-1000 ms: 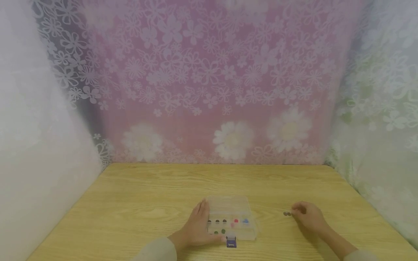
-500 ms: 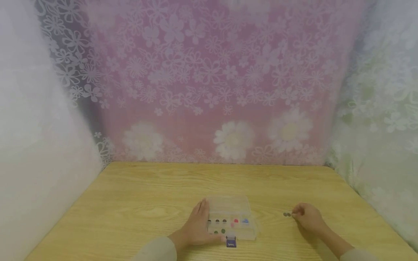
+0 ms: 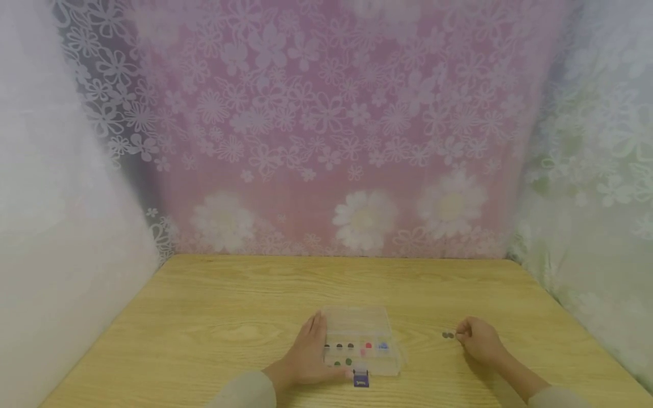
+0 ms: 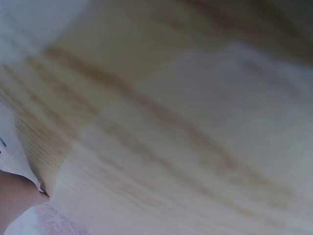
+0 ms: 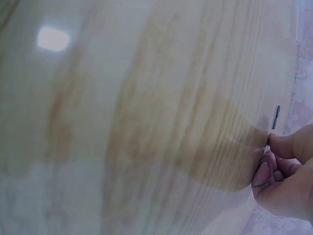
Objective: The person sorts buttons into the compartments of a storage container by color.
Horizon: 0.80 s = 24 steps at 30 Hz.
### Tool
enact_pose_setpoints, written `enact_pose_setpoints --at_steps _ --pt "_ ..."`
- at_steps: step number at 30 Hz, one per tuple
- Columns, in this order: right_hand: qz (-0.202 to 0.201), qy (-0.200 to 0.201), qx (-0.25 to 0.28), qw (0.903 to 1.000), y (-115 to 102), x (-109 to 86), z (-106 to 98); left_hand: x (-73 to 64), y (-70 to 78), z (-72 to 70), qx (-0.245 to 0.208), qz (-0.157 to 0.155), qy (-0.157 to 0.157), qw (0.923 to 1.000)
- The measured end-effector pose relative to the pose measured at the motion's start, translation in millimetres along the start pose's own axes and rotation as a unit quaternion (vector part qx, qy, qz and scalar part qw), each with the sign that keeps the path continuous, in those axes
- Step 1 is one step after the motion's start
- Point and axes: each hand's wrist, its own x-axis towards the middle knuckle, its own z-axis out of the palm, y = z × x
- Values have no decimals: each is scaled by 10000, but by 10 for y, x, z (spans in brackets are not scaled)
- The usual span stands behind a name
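A clear plastic compartment box [image 3: 357, 321] stands on the table with its lid tilted back. Small black, green, pink-red and blue pieces lie in its compartments. My left hand [image 3: 308, 354] rests along the box's left side, fingers straight, thumb stretched along the front edge by a purple tab [image 3: 361, 378]. To the right of the box, two small dark discs [image 3: 448, 335] lie side by side on the table. My right hand [image 3: 480, 339] is just right of them, thumb and fingertips together; the right wrist view shows a small dark disc [image 5: 268, 143] pinched there, mostly hidden.
The wood-grain table [image 3: 229, 300] runs back to a pink floral curtain [image 3: 326, 124]. Pale sheets hang along the left and right sides. In the left wrist view mostly tabletop [image 4: 161, 122] shows, with part of the hand at the lower left.
Hardly anything differs. The right hand has shifted very slightly, its fingertips still by the dark discs. The left hand and the box have not moved.
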Motion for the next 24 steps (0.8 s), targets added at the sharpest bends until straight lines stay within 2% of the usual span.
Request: enact_pose_setpoints --at_steps 24 --pt "-338 -77 -122 9993 37 14 1 -6 8 1 42 64 10 10000"
